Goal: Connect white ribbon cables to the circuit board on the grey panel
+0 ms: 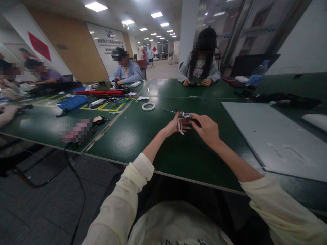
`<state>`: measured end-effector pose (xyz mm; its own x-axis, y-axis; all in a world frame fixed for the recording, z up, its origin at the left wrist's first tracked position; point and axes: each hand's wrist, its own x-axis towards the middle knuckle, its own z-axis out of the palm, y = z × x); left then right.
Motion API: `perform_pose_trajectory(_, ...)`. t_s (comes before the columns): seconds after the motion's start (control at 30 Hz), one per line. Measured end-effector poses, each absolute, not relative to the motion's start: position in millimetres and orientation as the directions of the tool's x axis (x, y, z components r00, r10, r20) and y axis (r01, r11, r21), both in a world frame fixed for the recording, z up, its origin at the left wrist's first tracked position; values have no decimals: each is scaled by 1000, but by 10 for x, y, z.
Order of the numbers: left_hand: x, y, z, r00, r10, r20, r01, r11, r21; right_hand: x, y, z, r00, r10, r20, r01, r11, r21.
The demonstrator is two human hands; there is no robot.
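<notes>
My left hand (173,127) and my right hand (207,129) meet above the green table in front of me. Between them is a dark tool with a thin metal shaft (169,110) pointing left; its exact kind is unclear. The right fingers close round its right end, while the left thumb and fingers support it from the left. A narrow white strip (181,127), perhaps tape, hangs curled at my left fingers. Beyond my hands, a white tape roll (148,106) lies flat on the table.
A light grey board (276,136) lies on the right. To the left are a blue tray (72,102), cables, a red strip (102,92) and a partly blurred pink item (78,131). A small wrench (148,91) lies farther back. Other people sit across and left; a bottle (258,73) stands far right.
</notes>
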<state>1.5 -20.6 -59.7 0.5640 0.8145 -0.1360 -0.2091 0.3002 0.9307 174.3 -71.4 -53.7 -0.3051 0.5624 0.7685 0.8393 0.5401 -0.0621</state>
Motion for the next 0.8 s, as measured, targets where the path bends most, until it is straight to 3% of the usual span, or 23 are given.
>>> perform_pose_trajectory(0.2,66,-267,-639,499,865,57,-290,104,951,1744,-711,-536,-262,582,770,862,499,-84)
perform_pose_trajectory(0.37,118,-299,-733,458,877,141,-257,-22,966,1701,-733,-554,-342,607,717,846,531,-45)
perform_pose_trajectory(0.6,130,-265,-785,225,971,85,-319,-9,948,1616,-748,-539,-489,611,622,721,685,-106)
perform_pose_trajectory(0.8,100,-244,-701,205,979,21,-382,60,922,1836,-612,-453,-373,628,683,798,593,-109)
